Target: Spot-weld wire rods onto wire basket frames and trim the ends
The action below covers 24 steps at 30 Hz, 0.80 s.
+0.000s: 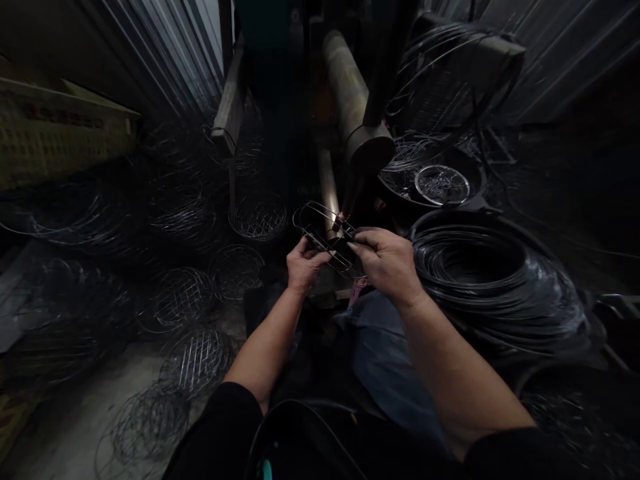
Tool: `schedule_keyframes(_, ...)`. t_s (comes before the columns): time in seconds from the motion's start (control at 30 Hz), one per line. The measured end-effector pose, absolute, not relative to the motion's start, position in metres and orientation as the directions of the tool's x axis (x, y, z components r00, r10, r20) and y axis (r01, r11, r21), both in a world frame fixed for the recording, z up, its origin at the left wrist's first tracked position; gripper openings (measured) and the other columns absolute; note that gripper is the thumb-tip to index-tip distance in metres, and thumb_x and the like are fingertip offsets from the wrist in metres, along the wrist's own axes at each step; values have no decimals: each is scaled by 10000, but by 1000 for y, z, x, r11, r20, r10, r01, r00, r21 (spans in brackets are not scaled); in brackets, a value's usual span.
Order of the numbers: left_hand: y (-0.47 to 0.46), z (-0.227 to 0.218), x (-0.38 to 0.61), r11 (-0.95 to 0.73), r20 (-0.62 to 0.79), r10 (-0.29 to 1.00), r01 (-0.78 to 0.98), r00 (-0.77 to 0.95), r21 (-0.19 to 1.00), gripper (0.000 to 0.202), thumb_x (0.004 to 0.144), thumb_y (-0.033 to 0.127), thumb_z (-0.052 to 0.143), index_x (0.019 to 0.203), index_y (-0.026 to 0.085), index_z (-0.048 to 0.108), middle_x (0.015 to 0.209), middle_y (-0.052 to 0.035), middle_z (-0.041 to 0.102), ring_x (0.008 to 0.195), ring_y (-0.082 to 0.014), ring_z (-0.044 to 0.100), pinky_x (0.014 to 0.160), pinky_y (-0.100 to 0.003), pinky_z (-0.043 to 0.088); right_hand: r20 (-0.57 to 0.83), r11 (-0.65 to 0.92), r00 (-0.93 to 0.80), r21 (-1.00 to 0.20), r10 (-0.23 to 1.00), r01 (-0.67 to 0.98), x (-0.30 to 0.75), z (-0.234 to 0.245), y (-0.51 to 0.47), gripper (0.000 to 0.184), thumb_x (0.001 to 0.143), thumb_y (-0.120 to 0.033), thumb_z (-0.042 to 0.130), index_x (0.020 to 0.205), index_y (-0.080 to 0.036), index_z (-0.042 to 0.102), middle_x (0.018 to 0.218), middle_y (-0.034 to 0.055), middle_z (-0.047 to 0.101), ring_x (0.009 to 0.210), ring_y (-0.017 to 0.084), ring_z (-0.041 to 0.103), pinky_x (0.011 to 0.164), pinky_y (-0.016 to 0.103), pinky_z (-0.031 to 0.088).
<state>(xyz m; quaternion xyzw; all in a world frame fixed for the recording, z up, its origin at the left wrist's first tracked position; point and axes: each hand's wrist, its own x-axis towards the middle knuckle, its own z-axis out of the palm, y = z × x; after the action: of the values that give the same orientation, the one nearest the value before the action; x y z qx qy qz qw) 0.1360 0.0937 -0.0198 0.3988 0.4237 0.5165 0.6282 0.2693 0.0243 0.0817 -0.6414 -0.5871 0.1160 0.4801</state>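
Wire frame [320,210] spans left hand [304,265] and right hand [387,262] beside coil [493,300].

And there it was, the wire frame [325,237], bare metal with a thin, bright shine! Right of it, the coil [495,273] gleamed glossy black and smooth; left of it, the baskets [183,300] showed duller grey wire. Above it, the pipe [347,80] looked matt and scuffed, and below it, the cloth [385,353] was soft, matt blue.
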Motion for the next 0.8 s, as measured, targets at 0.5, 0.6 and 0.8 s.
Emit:
schedule_keyframes(0.5, 100, -19, 153, 207, -151, 976, -443, 158, 872, 482, 459, 181, 868, 907, 149, 693, 801, 12, 679, 676, -95, 614, 702, -223, 490, 401, 41, 298, -652, 866, 757, 269, 92, 49, 164, 752, -147, 572, 663, -192, 702, 776, 58, 714, 791, 219, 663, 738, 320, 484)
schedule_keyframes(0.6, 95, -19, 154, 221, -139, 967, -425, 214, 878, 433, 506, 211, 850, 910, 153, 704, 816, 5, 684, 700, -99, 607, 714, -227, 480, 373, 59, 277, -681, 886, 730, 278, 93, 39, 139, 767, -176, 586, 729, -198, 717, 811, 43, 720, 787, 200, 658, 734, 309, 480)
schedule_keyframes(0.8, 90, -18, 156, 251, -164, 958, -411, 235, 876, 376, 534, 214, 836, 886, 162, 713, 764, 23, 659, 671, -81, 578, 723, -233, 461, 288, 74, 334, -845, 898, 530, 314, 61, -23, 150, 737, -303, 697, 851, -214, 733, 900, 34, 735, 797, 192, 673, 729, 315, 522)
